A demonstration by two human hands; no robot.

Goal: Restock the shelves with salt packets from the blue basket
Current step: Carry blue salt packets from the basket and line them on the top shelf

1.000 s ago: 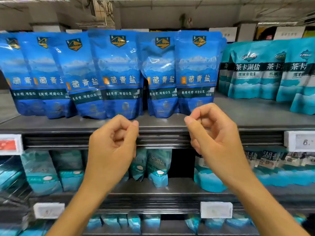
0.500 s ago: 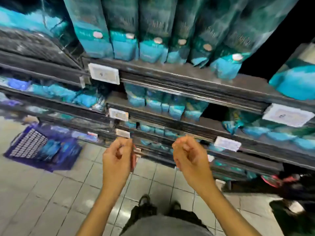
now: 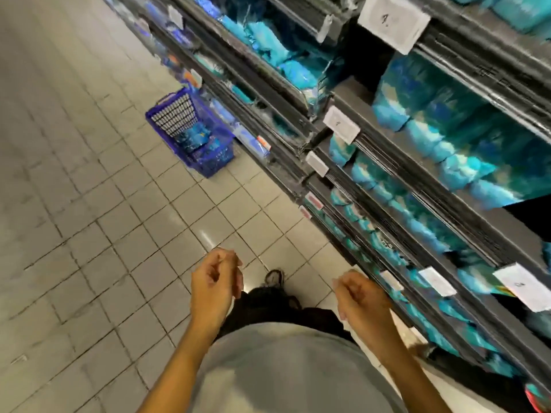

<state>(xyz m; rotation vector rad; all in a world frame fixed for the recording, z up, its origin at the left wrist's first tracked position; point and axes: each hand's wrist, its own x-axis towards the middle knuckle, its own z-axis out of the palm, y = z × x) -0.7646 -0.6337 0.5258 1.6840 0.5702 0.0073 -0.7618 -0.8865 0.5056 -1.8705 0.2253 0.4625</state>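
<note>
Blue plastic mesh basket (image 3: 190, 135), holding blue salt packets (image 3: 195, 138), is sitting on the tiled floor against the shelving's foot, so both loosely curled, empty hands, left hand (image 3: 215, 283) and right hand (image 3: 360, 296), should be reaching low there.

One head-worn wide-angle view, tilted steeply down at the tiled floor (image 3: 89, 234); shelves (image 3: 417, 180) run close along the frame's right; blue basket (image 3: 190, 135) far, upper centre-left.
</note>
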